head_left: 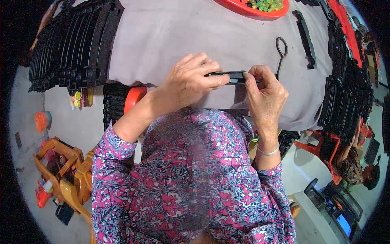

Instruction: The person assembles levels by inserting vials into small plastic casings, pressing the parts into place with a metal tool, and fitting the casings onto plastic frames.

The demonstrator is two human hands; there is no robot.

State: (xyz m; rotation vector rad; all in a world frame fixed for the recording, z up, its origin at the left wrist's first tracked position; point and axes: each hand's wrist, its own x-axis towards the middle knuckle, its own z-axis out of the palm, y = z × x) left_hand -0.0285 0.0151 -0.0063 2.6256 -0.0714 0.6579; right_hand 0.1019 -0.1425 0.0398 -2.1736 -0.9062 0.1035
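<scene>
Between my two hands, just above the near edge of the cloth-covered table (162, 36), is a long narrow black plastic part (236, 75). My left hand (194, 77) is closed around its left end. At its right end, the thumb and fingers of my right hand (266, 87) pinch it. A thin dark metal rod with a looped end (281, 48) lies on the cloth just beyond my right hand; whether the hand touches it, I cannot tell. Farther right rests a single black plastic strip (304, 40).
Black plastic strips (73, 44) are stacked at the table's left, and another pile (345, 81) lines the right edge. At the far edge sits a red tray (280, 13) with small green and yellow pieces. A wooden chair (77, 175) stands lower left; another person (357, 168) is at far right.
</scene>
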